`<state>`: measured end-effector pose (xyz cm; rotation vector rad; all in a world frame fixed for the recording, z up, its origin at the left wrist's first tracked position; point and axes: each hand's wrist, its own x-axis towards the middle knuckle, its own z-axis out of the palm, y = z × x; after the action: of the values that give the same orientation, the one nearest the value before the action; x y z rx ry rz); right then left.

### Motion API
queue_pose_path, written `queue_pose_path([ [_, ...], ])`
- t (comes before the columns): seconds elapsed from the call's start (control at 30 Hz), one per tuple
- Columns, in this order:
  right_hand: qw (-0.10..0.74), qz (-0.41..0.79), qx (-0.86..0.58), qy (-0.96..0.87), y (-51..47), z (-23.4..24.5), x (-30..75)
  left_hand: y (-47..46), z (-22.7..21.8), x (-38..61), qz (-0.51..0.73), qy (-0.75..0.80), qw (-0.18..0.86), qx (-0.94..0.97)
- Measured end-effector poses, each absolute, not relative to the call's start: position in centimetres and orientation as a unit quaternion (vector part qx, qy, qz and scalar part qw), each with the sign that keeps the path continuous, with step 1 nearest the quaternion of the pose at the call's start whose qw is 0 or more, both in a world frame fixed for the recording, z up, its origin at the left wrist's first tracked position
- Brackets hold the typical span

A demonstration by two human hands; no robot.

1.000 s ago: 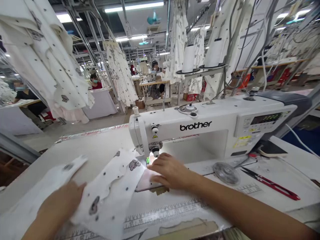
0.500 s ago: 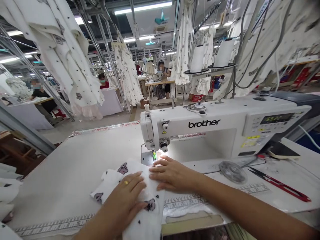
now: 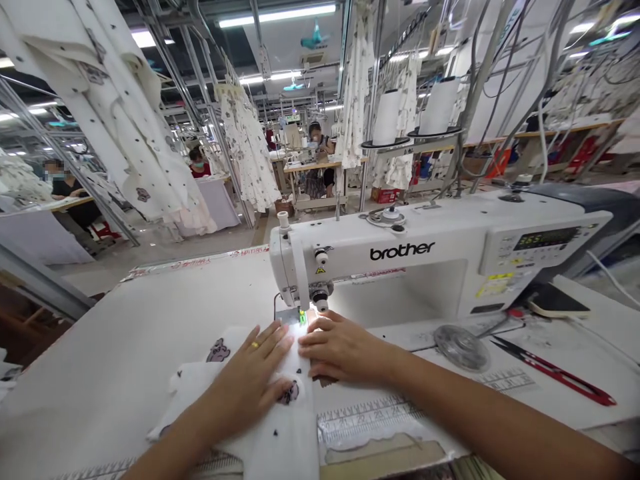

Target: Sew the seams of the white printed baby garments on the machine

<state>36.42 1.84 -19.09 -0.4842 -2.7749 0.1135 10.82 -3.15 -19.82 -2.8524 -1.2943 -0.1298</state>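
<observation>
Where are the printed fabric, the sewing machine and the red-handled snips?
Printed fabric (image 3: 287, 427), head view: white stretch toward the picture's bottom edge.
Sewing machine (image 3: 403, 233), head view: front of its long white body.
Red-handled snips (image 3: 555, 373), head view: red handle.

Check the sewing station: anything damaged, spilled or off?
One thing: a ragged, yellowish patch at the front edge of the white table, just below the ruler strip. It looks like worn or torn surfacing. No spill stands out, and the cloth under the left hand shows no obvious damage.
</observation>
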Motion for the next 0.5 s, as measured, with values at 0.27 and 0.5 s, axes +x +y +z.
queue_pose_path([
  [0.27, 0.167, 0.030, -0.199, -0.965, 2.8, -19.5, 36.7, -1.1, -21.2, 12.1, -0.074, -0.412, -0.034, -0.908],
  [0.5, 0.175, 0.068, -0.209, -0.960, 3.0, -19.6, 36.7, -1.2, -20.6, 12.5, -0.079, -0.419, -0.034, -0.904],
])
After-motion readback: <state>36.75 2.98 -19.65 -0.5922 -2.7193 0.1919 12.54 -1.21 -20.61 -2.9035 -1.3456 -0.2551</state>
